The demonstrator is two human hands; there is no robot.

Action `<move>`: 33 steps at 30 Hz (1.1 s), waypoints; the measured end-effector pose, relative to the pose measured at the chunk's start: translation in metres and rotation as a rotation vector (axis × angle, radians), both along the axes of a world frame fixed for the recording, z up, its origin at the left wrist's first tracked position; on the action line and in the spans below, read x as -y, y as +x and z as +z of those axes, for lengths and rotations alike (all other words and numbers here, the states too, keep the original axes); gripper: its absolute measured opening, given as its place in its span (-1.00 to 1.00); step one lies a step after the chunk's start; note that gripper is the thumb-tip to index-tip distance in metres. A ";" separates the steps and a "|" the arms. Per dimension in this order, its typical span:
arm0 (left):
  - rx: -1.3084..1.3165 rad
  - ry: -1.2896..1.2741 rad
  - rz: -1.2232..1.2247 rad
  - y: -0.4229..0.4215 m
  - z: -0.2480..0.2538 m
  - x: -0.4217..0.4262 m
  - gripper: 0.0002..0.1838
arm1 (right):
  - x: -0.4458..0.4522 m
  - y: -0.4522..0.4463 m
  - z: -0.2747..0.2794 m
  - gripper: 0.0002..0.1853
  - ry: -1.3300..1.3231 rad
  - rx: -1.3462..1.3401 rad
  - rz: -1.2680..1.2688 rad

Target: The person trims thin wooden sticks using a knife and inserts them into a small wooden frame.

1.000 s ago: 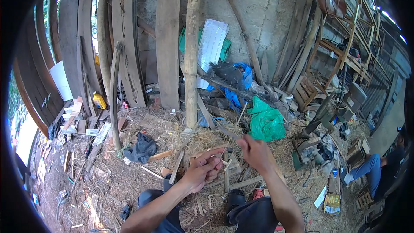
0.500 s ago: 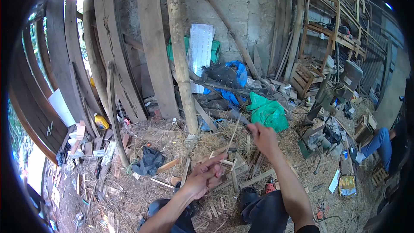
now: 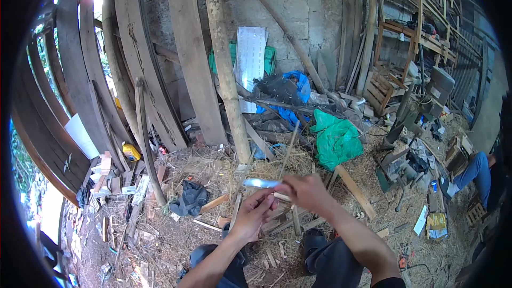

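Observation:
My right hand (image 3: 306, 192) is wrapped round the handle of a knife, whose shiny blade (image 3: 261, 183) points left above my other hand. Just below the blade, my left hand (image 3: 257, 213) pinches a thin wooden stick (image 3: 288, 152) that rises up and to the right. The stick's lower end is partly hidden by my fingers. Both hands are close together, above my knees. A short pale piece of wood (image 3: 282, 197) shows beside my fingertips; whether it touches them I cannot tell.
Wood scraps and straw cover the ground. A black plastic bag (image 3: 192, 198) lies left, a green sack (image 3: 337, 141) ahead, and a board (image 3: 354, 192) to the right. A wooden pole (image 3: 228, 80) stands in front. Another person's leg (image 3: 473, 177) shows at far right.
My right hand with the knife has come back down and left, from beyond the stick to beside my left hand. The stick now stands more upright.

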State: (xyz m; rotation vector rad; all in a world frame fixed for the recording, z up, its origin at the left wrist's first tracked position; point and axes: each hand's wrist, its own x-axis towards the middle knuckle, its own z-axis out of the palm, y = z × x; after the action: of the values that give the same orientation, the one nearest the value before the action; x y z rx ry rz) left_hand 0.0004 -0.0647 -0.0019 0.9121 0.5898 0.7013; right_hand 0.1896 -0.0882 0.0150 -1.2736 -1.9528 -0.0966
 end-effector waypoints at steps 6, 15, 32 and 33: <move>-0.122 0.197 0.014 -0.006 -0.002 0.001 -0.68 | -0.011 0.026 -0.007 -0.74 0.015 -0.018 -0.228; -0.087 0.193 0.040 -0.005 -0.001 -0.004 -0.73 | -0.010 0.014 -0.006 -0.72 -0.010 0.118 -0.200; -0.192 0.256 0.060 0.000 -0.004 -0.006 -0.71 | -0.017 0.038 -0.017 -0.61 0.044 0.154 -0.233; -0.195 0.268 0.061 0.001 -0.005 -0.006 -0.71 | -0.018 0.039 -0.019 -0.62 0.061 0.155 -0.252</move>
State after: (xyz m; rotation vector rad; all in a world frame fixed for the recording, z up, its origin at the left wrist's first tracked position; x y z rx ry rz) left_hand 0.0013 -0.0591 -0.0070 1.2248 0.7094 0.7631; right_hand 0.2289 -0.0703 -0.0039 -1.5040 -1.8927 -0.3880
